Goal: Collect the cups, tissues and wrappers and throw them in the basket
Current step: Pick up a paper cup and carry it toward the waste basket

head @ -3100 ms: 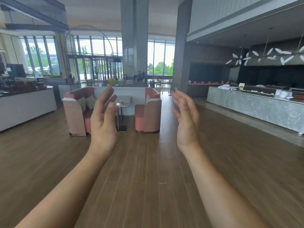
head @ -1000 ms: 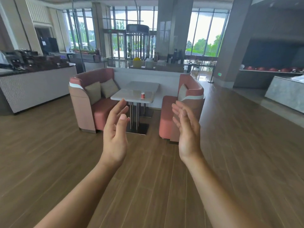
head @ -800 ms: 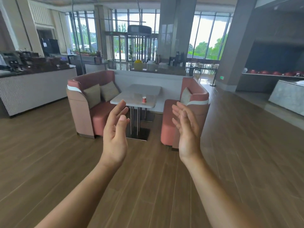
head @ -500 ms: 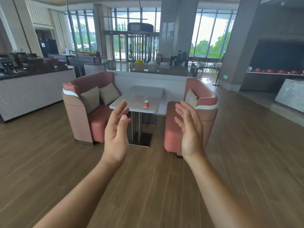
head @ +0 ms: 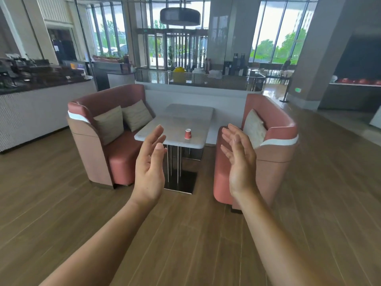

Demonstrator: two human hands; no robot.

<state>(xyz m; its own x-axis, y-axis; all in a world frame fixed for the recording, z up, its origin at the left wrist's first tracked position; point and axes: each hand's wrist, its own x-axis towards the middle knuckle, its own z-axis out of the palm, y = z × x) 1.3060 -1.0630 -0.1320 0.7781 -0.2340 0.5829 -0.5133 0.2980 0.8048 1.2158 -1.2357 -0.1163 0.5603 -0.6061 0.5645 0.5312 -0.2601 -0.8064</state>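
A small red paper cup [head: 187, 133] stands upside down on the near end of a grey marble table [head: 177, 129] between two pink booth seats. My left hand [head: 150, 168] and my right hand [head: 239, 162] are raised in front of me, palms facing each other, fingers straight, both holding nothing. Both hands are well short of the table, the cup showing between them. No tissues, wrappers or basket show in the view.
A pink sofa with two beige cushions [head: 103, 129] flanks the table on the left, another with one cushion [head: 266, 145] on the right. A white service counter [head: 31, 112] runs along the left. A low white wall [head: 198, 96] stands behind the table. Wooden floor lies between me and the booth.
The booth, table and cup have grown larger and nearer as I walked toward them. My hands kept the same raised, open pose.
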